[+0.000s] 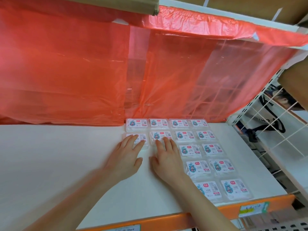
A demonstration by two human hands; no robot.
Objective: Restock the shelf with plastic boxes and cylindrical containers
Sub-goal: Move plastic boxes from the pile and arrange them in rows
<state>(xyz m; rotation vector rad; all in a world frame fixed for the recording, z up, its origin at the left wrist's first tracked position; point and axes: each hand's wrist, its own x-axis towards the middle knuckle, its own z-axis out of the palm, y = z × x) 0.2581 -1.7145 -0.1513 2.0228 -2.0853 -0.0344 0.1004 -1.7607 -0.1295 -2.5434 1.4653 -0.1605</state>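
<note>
near red sheet (100,72), your left hand (126,157), right hand (166,157) press flat on two boxes (144,137) (nothing gripped); uneven push may skew rows.

plastic boxes (218,175): label print (185,136) unreadable, perhaps blurred.
</note>
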